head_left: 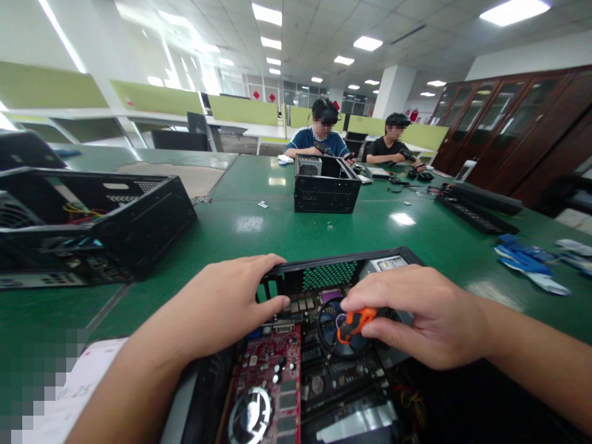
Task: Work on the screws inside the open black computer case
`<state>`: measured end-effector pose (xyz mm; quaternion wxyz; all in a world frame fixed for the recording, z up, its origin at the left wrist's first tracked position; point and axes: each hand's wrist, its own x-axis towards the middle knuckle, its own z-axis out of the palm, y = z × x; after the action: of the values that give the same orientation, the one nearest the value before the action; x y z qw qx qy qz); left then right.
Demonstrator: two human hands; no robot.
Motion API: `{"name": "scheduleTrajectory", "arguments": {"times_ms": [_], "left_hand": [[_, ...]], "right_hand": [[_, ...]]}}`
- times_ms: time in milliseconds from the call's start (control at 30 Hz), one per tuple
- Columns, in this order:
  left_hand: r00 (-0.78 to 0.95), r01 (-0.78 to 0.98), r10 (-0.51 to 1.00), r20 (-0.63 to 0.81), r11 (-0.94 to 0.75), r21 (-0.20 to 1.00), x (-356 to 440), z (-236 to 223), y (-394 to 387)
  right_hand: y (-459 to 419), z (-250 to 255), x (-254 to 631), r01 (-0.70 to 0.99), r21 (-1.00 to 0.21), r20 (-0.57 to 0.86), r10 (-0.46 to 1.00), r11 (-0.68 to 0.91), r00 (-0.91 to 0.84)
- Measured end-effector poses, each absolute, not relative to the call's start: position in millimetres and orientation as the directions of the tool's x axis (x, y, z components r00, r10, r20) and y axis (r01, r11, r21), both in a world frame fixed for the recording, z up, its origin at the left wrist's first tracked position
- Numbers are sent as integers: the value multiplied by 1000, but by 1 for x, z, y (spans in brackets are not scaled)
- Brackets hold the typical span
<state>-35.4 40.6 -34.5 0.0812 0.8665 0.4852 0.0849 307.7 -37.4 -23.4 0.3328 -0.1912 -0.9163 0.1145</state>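
An open black computer case lies in front of me. My left hand grips its far rim, fingers over the edge and thumb on the inner side. Below that hand is a red graphics card with a round silver cooler. My right hand is closed around a screwdriver with an orange and black handle, held over the round cooling fan on the motherboard. Whether the screwdriver's tip touches a screw cannot be made out. A silver power supply sits in the far right corner, partly behind my right hand.
Another open case stands at left on the green table, and a smaller one ahead. Two people sit across the table. Keyboards and blue-white gloves lie at right. Paper lies at lower left.
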Motion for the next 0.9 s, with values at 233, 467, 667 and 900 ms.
{"name": "scheduleTrajectory", "arguments": {"times_ms": [233,467,667,900], "left_hand": [[518,827,853,65,-519,217,-35,-35,40],[517,829,854,61,-517,214,-34,-34,40],[517,828,854,60,-516,219,-35,-34,39],[518,817,850,95,-524,240,-41,-41,43]], "right_hand": [[-42,-22,307,197,-355,576,380,914,-724],[-52,-22,304,135,-446,585,402,885,-704],[-40,-27,299,221,-337,608,391,915,-691],[-42,-20,297,286,-452,422,485,845,-766]]}}
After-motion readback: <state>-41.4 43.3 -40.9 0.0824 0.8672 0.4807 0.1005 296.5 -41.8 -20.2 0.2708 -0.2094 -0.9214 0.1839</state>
